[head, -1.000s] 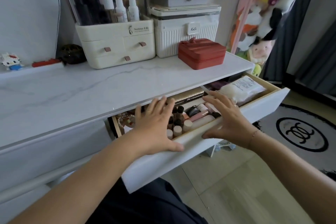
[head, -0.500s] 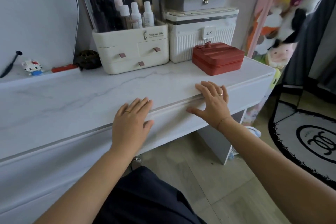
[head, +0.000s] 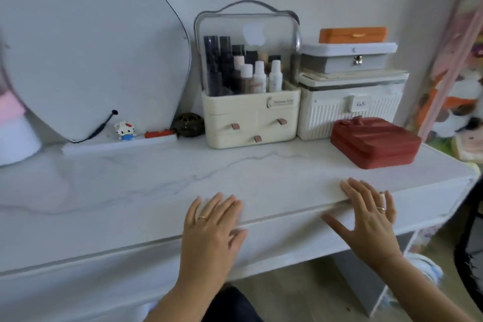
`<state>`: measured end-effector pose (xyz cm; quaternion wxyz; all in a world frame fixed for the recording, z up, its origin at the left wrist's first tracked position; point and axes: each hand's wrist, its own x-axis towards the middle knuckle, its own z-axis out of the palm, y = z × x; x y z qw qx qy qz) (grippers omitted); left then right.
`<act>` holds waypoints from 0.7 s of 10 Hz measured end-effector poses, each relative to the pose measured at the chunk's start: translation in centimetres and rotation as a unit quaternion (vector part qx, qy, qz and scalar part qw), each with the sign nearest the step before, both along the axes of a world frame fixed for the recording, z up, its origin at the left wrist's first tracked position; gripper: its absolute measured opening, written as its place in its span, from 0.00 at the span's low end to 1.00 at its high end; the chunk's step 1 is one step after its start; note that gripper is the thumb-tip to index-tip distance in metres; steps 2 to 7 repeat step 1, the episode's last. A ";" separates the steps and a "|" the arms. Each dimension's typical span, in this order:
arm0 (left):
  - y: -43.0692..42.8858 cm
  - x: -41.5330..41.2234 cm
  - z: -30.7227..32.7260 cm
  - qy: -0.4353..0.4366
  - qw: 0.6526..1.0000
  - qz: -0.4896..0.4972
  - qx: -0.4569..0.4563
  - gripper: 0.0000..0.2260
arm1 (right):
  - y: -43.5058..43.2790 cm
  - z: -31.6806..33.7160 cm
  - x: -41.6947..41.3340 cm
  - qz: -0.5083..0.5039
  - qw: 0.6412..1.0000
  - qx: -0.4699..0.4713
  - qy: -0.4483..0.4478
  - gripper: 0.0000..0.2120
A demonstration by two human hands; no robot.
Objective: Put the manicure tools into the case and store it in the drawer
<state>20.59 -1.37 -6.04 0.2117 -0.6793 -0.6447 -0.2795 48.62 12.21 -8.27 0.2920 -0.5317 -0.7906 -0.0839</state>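
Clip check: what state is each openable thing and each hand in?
White vanity drawer: fully shut.
Left hand: flat, open, against drawer front.
Right hand: flat, open, against drawer front.
Red square case: closed, on tabletop.
Cream cosmetic organiser: clear lid down, small drawers shut.
Grey clasped box: closed.

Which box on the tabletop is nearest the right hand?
The red case, alone in front, just beyond the right hand; the other boxes stand farther back.

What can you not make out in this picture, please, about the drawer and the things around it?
Head view:
Inside of the drawer, case included: hidden behind its closed front.
Fingers of the left hand: blurred by motion.
Print on the cream organiser: too small to read.
Plush toys: cut off by the right edge.
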 end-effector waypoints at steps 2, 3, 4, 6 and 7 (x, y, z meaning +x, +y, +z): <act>-2.6 -4.1 -0.3 -0.021 0.999 0.021 0.039 0.20 | -0.6 0.2 0.5 0.007 0.999 -0.010 0.045 0.40; -2.6 -4.1 -0.3 -0.021 0.999 0.021 0.039 0.20 | -0.6 0.2 0.5 0.007 0.999 -0.010 0.045 0.40; -2.6 -4.1 -0.3 -0.021 0.999 0.021 0.039 0.20 | -0.6 0.2 0.5 0.007 0.999 -0.010 0.045 0.40; -2.6 -4.1 -0.3 -0.021 0.999 0.021 0.039 0.20 | -0.6 0.2 0.5 0.007 0.999 -0.010 0.045 0.40; -2.6 -4.1 -0.3 -0.021 0.999 0.021 0.039 0.20 | -0.6 0.2 0.5 0.007 0.999 -0.010 0.045 0.40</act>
